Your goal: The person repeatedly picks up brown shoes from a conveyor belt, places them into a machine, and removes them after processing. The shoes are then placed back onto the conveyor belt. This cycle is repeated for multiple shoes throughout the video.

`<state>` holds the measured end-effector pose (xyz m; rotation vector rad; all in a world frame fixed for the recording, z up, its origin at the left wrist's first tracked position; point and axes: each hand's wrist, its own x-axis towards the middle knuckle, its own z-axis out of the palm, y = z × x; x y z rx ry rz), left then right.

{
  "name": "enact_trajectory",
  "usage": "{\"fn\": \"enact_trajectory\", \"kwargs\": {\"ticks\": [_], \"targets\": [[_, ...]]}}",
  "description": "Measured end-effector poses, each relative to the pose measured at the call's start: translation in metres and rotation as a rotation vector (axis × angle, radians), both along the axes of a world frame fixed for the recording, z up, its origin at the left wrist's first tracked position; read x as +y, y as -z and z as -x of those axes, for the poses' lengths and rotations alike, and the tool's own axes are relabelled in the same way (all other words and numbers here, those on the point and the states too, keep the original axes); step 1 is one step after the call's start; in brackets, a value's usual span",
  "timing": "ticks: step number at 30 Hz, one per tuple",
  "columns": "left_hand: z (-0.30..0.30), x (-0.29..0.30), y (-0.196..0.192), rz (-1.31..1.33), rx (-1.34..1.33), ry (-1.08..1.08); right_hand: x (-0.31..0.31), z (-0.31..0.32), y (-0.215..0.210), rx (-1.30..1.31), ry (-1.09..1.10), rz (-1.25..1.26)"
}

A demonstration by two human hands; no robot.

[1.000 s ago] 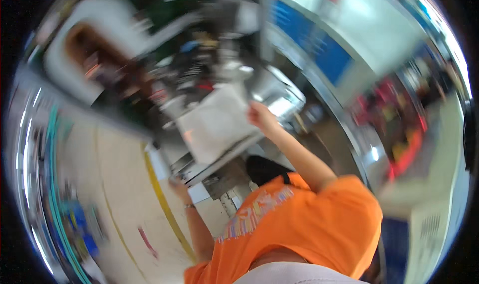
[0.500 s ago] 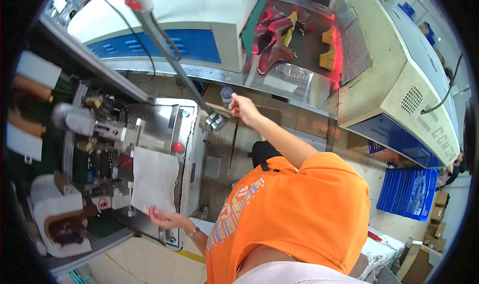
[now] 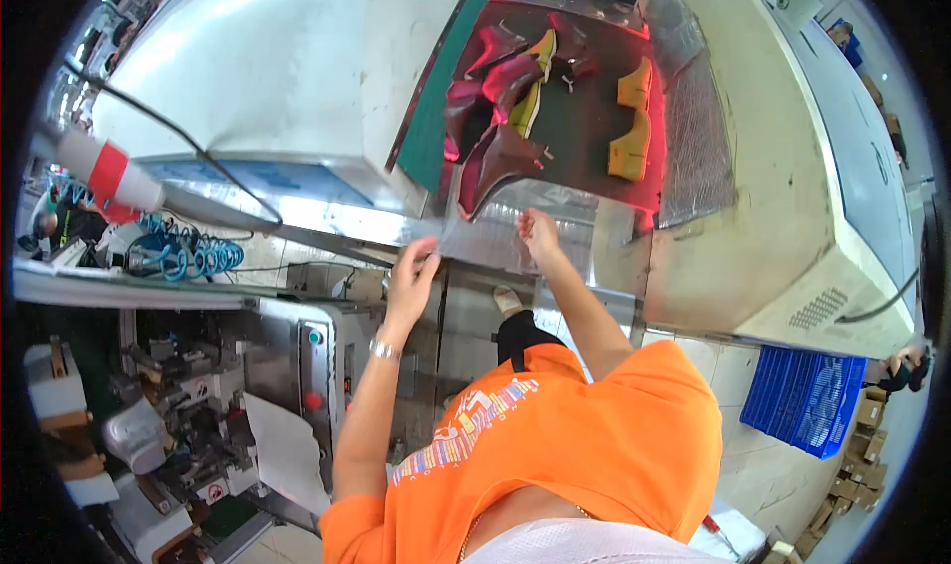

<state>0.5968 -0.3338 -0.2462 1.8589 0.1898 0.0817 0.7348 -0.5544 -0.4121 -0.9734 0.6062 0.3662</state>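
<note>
My left hand [image 3: 412, 273], a bracelet on its wrist, is raised to the metal front ledge [image 3: 580, 229] of a conveyor oven, fingers apart and holding nothing that I can make out. My right hand [image 3: 538, 233] is at the same ledge a little to the right, fingers curled, just below a dark maroon boot upper [image 3: 497, 164]. Whether it grips anything I cannot tell. More maroon uppers [image 3: 500, 64] and yellow shoe lasts [image 3: 631, 148] lie on the red-lit belt beyond. A white sheet [image 3: 288, 450] rests on the machine at lower left.
A grey pressing machine [image 3: 188, 406] with a red button stands at my left. Coiled blue air hose [image 3: 193, 258] hangs at upper left. The oven's beige housing [image 3: 792, 217] fills the right, with a blue crate [image 3: 804, 398] on the tiled floor below it.
My left hand has let go of the white sheet at the left machine and risen to the oven ledge. My right hand has moved to the same ledge. My view has swung toward the oven.
</note>
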Motion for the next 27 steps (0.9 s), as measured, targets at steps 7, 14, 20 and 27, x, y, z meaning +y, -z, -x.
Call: {"fn": "enact_trajectory", "kwargs": {"ticks": [7,14,20,27], "targets": [[-0.200,-0.045,0.124,-0.390,0.138,-0.120,-0.001,-0.001,-0.020,-0.101,-0.150,0.014],[-0.219,-0.055,0.118,0.160,0.136,0.158,-0.061,-0.015,-0.038,-0.105,-0.228,0.110],[-0.101,-0.017,-0.051,0.886,0.198,0.120,-0.040,-0.026,-0.053,-0.165,-0.636,-0.120],[0.051,0.055,-0.095,0.952,-0.150,-0.102,0.123,-0.001,-0.164,-0.405,-1.174,-0.515]]}}
